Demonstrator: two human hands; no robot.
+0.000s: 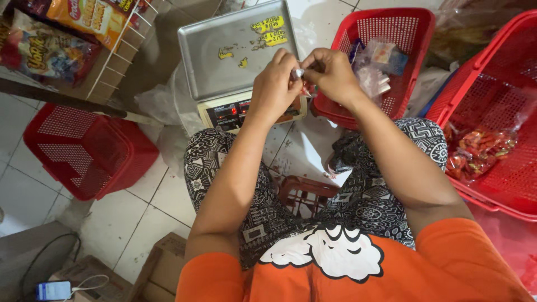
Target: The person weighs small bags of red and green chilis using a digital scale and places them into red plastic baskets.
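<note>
My left hand (276,84) and my right hand (331,71) meet in front of me, fingers pinched together on a small clear plastic packet (302,80) with red contents. They hover over the front edge of a digital scale (235,53) with a steel pan that stands on the tiled floor. The packet is mostly hidden by my fingers. I sit on a low red stool (305,193) with my knees apart.
A red basket (386,33) with small filled packets stands behind my right hand. A larger red basket (492,112) at the right holds a bag of red candies (475,151). An upturned red basket (84,151) lies left. Snack bags (50,45) hang on a wire rack.
</note>
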